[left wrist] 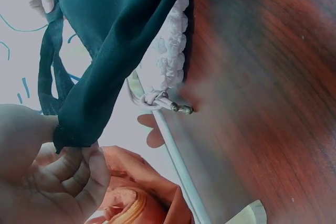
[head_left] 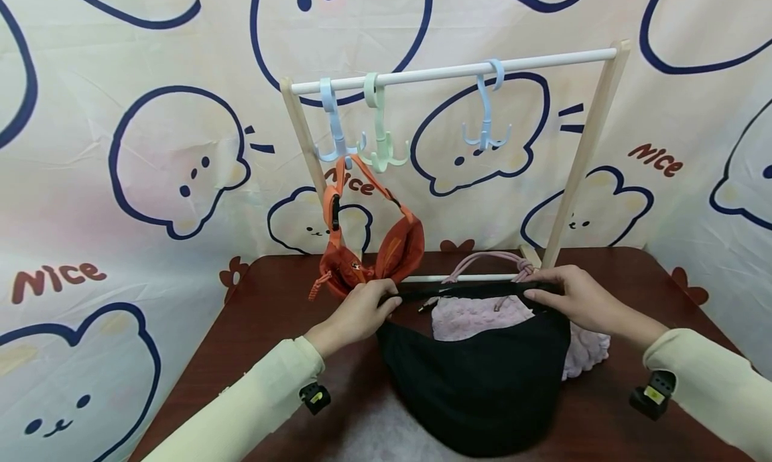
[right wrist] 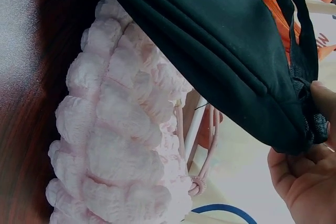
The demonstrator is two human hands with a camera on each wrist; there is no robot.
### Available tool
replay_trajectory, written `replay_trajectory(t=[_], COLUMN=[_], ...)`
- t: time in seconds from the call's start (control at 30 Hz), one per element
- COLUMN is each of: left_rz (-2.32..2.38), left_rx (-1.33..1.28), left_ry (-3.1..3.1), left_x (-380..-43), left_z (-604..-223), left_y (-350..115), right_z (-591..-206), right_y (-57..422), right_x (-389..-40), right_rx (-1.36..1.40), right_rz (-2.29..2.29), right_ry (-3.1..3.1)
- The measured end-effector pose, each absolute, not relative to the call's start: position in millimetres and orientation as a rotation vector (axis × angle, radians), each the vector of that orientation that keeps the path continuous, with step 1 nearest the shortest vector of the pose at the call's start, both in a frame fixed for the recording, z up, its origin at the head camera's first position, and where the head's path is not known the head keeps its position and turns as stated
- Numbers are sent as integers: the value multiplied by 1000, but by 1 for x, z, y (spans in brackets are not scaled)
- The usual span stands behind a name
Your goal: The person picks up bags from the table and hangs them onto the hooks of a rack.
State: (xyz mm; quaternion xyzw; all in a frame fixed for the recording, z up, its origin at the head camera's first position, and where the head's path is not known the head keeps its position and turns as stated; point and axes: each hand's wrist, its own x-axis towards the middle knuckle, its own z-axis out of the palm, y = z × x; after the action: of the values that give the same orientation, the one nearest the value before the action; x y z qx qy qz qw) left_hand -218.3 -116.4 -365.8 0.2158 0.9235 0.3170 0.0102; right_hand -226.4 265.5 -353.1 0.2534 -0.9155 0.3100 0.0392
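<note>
While the left hand and right hand grip the black crescent bag — apparently readying it for hanging — its strap likely needs raising to a light-blue hook.

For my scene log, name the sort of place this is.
Probably an indoor tabletop setup, perhaps staged: a brown table, a cartoon-printed backdrop behind it, and a rack with hooks.

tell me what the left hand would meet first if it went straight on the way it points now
Most likely the orange bag, which shows just past the left hand in the head view; the depth gap is unclear. The black bag is in that hand's grip, so it would probably come along.
</note>
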Motion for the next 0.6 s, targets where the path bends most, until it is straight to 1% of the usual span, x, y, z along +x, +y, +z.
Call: replay_trajectory(t=[0.6], left_rz=[1007], left_rx=[666], left_ry=[2851], left_x=[-214], left_z=[-356], left_y=[-118], right_z=[-342], right_y=[268], right_x=[-218], right_rx=[755], right_rz=[985], right_ry=[-2821])
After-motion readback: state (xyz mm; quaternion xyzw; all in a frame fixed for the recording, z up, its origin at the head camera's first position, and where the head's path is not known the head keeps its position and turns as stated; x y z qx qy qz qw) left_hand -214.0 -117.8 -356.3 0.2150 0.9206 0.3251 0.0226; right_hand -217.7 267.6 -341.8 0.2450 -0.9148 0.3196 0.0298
